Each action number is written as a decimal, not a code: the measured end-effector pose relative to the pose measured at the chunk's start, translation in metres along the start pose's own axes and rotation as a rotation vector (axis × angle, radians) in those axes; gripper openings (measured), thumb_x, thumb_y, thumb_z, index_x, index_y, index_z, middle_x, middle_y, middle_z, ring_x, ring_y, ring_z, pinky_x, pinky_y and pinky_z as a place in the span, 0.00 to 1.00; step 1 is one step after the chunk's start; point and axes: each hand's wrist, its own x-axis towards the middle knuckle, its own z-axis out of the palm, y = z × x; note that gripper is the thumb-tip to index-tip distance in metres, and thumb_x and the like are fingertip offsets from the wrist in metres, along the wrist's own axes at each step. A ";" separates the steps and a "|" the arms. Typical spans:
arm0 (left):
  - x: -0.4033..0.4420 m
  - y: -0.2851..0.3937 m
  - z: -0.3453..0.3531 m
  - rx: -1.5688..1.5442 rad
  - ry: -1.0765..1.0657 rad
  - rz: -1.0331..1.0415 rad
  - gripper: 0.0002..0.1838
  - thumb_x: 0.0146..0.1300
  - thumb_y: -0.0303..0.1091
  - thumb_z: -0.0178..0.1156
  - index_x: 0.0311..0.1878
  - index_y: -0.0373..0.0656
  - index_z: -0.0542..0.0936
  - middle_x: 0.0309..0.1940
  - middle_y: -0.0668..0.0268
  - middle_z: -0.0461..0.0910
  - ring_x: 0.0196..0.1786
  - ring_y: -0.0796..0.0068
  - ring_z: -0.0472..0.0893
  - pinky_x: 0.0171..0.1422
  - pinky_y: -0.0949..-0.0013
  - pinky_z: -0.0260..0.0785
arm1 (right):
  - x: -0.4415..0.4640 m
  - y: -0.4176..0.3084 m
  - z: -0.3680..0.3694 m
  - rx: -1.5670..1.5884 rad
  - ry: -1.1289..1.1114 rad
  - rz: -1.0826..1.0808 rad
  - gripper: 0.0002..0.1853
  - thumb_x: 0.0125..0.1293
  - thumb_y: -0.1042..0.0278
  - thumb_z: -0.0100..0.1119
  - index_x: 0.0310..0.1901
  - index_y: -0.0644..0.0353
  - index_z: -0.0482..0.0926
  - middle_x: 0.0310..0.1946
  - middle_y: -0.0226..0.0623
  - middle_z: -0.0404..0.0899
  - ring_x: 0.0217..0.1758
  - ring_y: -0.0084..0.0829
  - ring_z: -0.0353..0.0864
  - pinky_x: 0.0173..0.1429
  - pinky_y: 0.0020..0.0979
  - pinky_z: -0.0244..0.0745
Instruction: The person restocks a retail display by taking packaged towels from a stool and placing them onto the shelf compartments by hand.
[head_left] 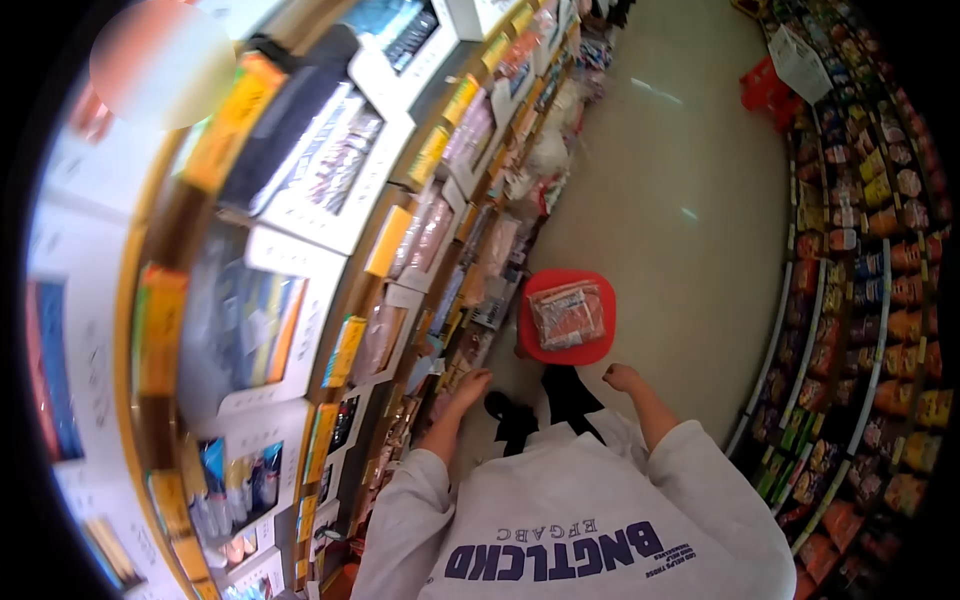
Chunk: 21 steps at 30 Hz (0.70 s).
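A red stool (566, 355) stands on the floor just ahead of my feet, with a clear plastic package of pinkish items (568, 316) lying on its seat. My left hand (473, 383) hangs beside the lower shelves, its fingers curled, and whether it holds anything is too small to tell. Right of the stool, my right hand (622, 377) is loosely closed, nothing visible in it. Neither hand touches the stool or the package.
Tall shelves with white boxes (300, 190) and yellow price tags line the left side. Snack shelves (870, 290) run along the right. Farther up the aisle floor (680, 190), a white basket (799, 64) sits by a red object (768, 95).
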 end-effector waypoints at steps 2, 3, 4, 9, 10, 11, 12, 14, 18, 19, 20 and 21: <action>0.018 -0.032 0.012 0.006 -0.035 -0.027 0.22 0.55 0.43 0.55 0.48 0.38 0.73 0.31 0.63 0.76 0.34 0.76 0.74 0.38 0.75 0.66 | -0.005 0.019 0.012 0.026 -0.044 0.078 0.20 0.50 0.57 0.53 0.39 0.64 0.76 0.38 0.52 0.76 0.43 0.47 0.75 0.48 0.39 0.69; 0.033 -0.052 0.019 0.007 -0.046 -0.020 0.22 0.54 0.43 0.55 0.48 0.38 0.73 0.32 0.63 0.77 0.34 0.76 0.74 0.39 0.74 0.66 | -0.003 0.024 0.015 0.046 -0.012 0.096 0.20 0.50 0.57 0.53 0.40 0.64 0.76 0.38 0.51 0.76 0.43 0.46 0.75 0.49 0.39 0.69; 0.045 -0.061 0.025 0.160 -0.076 0.014 0.23 0.53 0.43 0.56 0.48 0.37 0.73 0.36 0.59 0.77 0.38 0.71 0.76 0.42 0.72 0.67 | -0.001 0.027 0.018 0.063 0.018 0.115 0.20 0.51 0.57 0.53 0.40 0.64 0.75 0.37 0.51 0.76 0.43 0.46 0.75 0.49 0.38 0.68; 0.075 -0.046 0.071 0.230 -0.103 -0.139 0.24 0.53 0.43 0.56 0.48 0.33 0.71 0.42 0.56 0.76 0.47 0.66 0.75 0.51 0.68 0.64 | 0.040 0.037 0.025 0.115 0.077 0.103 0.24 0.51 0.61 0.55 0.48 0.64 0.67 0.43 0.54 0.72 0.49 0.48 0.71 0.52 0.40 0.66; 0.094 -0.054 0.081 0.173 -0.108 -0.117 0.25 0.53 0.43 0.56 0.50 0.34 0.70 0.44 0.57 0.75 0.47 0.67 0.74 0.52 0.70 0.63 | 0.051 0.038 0.027 0.127 0.111 0.095 0.25 0.51 0.61 0.55 0.50 0.64 0.66 0.45 0.54 0.71 0.50 0.48 0.70 0.53 0.41 0.65; 0.113 -0.064 0.089 0.118 -0.110 -0.095 0.26 0.54 0.43 0.57 0.52 0.35 0.69 0.45 0.59 0.74 0.48 0.69 0.73 0.52 0.71 0.63 | 0.060 0.033 0.020 0.149 0.136 0.115 0.26 0.51 0.61 0.55 0.51 0.64 0.64 0.46 0.55 0.70 0.51 0.48 0.69 0.54 0.41 0.65; 0.119 -0.041 0.097 0.037 -0.079 -0.115 0.28 0.53 0.42 0.57 0.54 0.35 0.67 0.46 0.56 0.73 0.50 0.66 0.72 0.54 0.70 0.61 | 0.074 0.028 0.013 0.173 0.168 0.132 0.28 0.51 0.61 0.56 0.52 0.65 0.63 0.47 0.55 0.69 0.52 0.48 0.68 0.54 0.41 0.65; 0.135 -0.005 0.118 -0.087 0.031 -0.123 0.34 0.52 0.42 0.57 0.59 0.35 0.60 0.49 0.51 0.70 0.54 0.63 0.69 0.58 0.69 0.58 | 0.108 0.035 0.014 0.246 0.305 0.117 0.31 0.52 0.60 0.55 0.56 0.66 0.60 0.48 0.56 0.69 0.53 0.48 0.68 0.55 0.39 0.64; 0.166 0.000 0.146 -0.445 0.114 -0.217 0.39 0.52 0.39 0.56 0.63 0.35 0.50 0.52 0.51 0.67 0.56 0.65 0.67 0.60 0.68 0.57 | 0.122 0.016 -0.007 0.590 0.261 0.136 0.34 0.55 0.57 0.52 0.58 0.70 0.56 0.48 0.53 0.69 0.53 0.41 0.69 0.56 0.35 0.63; 0.162 -0.004 0.156 -0.445 0.113 -0.232 0.39 0.52 0.39 0.56 0.63 0.35 0.50 0.52 0.51 0.67 0.56 0.65 0.67 0.60 0.68 0.57 | 0.128 0.018 -0.006 0.744 0.188 0.161 0.34 0.55 0.55 0.52 0.58 0.71 0.56 0.48 0.51 0.69 0.52 0.38 0.70 0.55 0.33 0.63; 0.160 -0.005 0.164 -0.397 0.112 -0.158 0.38 0.53 0.40 0.57 0.62 0.34 0.52 0.53 0.53 0.67 0.56 0.66 0.66 0.60 0.69 0.55 | 0.145 0.047 0.024 0.694 0.188 0.145 0.32 0.55 0.53 0.53 0.54 0.71 0.62 0.41 0.44 0.73 0.41 0.31 0.74 0.46 0.29 0.68; 0.158 -0.006 0.168 -0.348 0.112 -0.078 0.37 0.53 0.41 0.57 0.62 0.34 0.54 0.53 0.55 0.67 0.57 0.67 0.65 0.61 0.69 0.54 | 0.140 0.045 0.021 0.697 0.186 0.143 0.32 0.55 0.53 0.53 0.54 0.71 0.62 0.41 0.44 0.73 0.41 0.31 0.74 0.46 0.29 0.68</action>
